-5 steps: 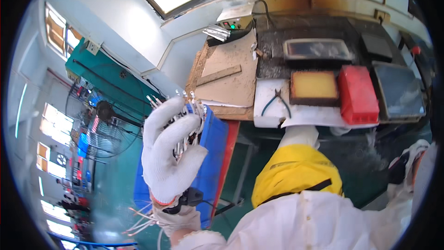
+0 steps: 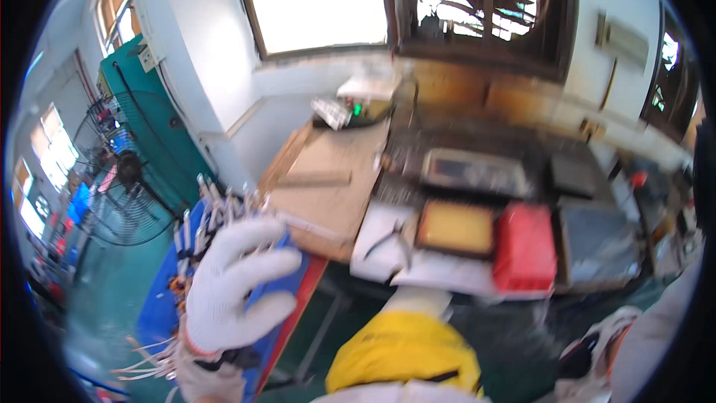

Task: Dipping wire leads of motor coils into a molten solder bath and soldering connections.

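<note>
My left hand [image 2: 235,287], in a white knit glove, is held over a blue bin [image 2: 160,295] at the lower left. Its fingers are curved but apart, with nothing visible between them. White cables with metal end lugs [image 2: 224,205] stand up beyond the fingers, and loose cable ends [image 2: 145,358] stick out beside the wrist. At the lower right is my right hand [image 2: 597,347], in a white glove with a dark wrist strap. It is low beside my body and blurred, so its fingers cannot be made out. Yellow cloth [image 2: 406,351] lies in front of my body.
On the dark bench stand a yellow block in a dark tray [image 2: 456,227], a red box [image 2: 524,248] and a grey-topped tray [image 2: 600,242]. Cutting pliers [image 2: 395,242] lie on white sheet. A brown board [image 2: 324,160] carries a strip. A fan [image 2: 128,172] stands left.
My view has swung up and to the right, so bench and bin sit lower and further left. My left fingers look more spread, and the cables no longer show between them.
</note>
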